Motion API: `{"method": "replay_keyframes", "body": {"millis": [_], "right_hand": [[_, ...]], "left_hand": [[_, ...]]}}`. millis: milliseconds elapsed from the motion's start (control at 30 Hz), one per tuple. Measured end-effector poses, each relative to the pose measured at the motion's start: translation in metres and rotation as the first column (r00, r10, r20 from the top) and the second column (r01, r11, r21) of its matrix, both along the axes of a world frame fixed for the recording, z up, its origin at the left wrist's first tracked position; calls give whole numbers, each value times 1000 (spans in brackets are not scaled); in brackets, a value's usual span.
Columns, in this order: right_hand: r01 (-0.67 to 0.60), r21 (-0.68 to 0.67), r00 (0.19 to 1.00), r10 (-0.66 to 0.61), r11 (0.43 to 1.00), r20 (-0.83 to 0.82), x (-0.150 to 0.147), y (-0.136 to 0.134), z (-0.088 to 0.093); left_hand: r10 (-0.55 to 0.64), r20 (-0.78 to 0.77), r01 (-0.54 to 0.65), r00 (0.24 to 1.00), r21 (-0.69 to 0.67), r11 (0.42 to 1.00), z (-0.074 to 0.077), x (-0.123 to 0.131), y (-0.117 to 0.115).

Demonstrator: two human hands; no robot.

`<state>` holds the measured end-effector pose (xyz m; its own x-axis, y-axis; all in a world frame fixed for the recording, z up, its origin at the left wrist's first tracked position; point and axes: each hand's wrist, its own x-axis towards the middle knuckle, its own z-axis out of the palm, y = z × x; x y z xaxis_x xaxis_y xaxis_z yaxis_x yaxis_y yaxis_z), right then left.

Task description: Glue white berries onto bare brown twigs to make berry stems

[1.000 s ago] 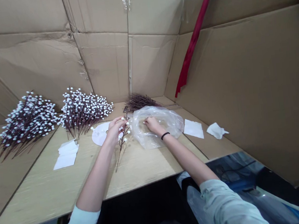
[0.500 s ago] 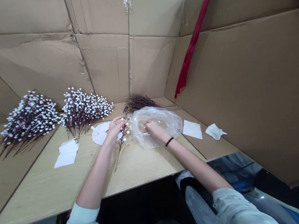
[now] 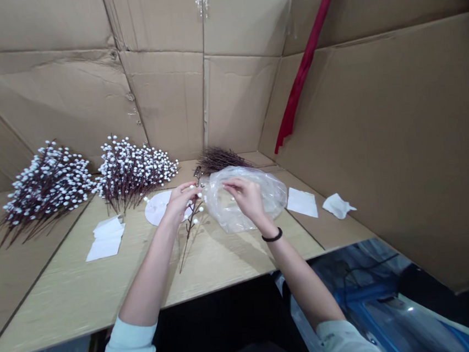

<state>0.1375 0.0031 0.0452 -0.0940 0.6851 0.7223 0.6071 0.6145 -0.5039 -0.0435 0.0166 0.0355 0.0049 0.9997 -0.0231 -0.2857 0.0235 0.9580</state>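
Observation:
My left hand [image 3: 180, 202] is closed on a brown artificial berry branch [image 3: 188, 227] with several white berries, its bare stem pointing down toward me. Just right of it, my right hand [image 3: 245, 196] is raised over a clear plastic bag [image 3: 275, 188], thumb and fingers pinched together. Whatever is between those fingertips is too small to make out. Inside the open bag a few small white berries show faintly. A white round disc [image 3: 155, 210] lies partly hidden behind my left hand.
Two piles of white-berried branches, one at far left [image 3: 49, 188] and another [image 3: 134, 172] beside it, lie against the cardboard wall. Bare brown twigs [image 3: 222, 159] lie behind the bag. White paper pieces [image 3: 104, 239] rest on the table; a red strip [image 3: 306, 61] hangs at right.
My right hand has lifted out of the plastic bag and moved up, nearer the branch, with its fingers pinched. The left hand keeps the branch almost still.

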Motion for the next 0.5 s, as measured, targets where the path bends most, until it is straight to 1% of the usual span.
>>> {"method": "replay_keyframes", "body": {"millis": [67, 133, 200, 267, 367, 433, 500], "right_hand": [[53, 66, 982, -40, 996, -186, 0, 1, 4], [120, 116, 934, -72, 986, -350, 2, 3, 6], [165, 150, 878, -76, 975, -472, 4, 5, 9], [180, 179, 828, -51, 967, -558, 2, 5, 13], [138, 189, 771, 15, 972, -637, -8, 7, 15], [72, 143, 727, 46, 987, -685, -18, 10, 12], [-5, 76, 674, 59, 997, -736, -29, 14, 5]], "left_hand": [[0, 8, 0, 1000, 19, 1000, 0, -2, 1], [-3, 25, 2, 1000, 37, 999, -1, -4, 2], [-1, 49, -1, 999, 45, 999, -1, -5, 3], [-1, 76, -2, 997, 39, 999, -2, -4, 4], [-53, 151, 50, 987, 25, 998, -4, 1, 4], [-85, 212, 80, 974, 29, 996, -5, 5, 4], [-89, 253, 85, 963, 27, 996, -5, 8, 4]]}}
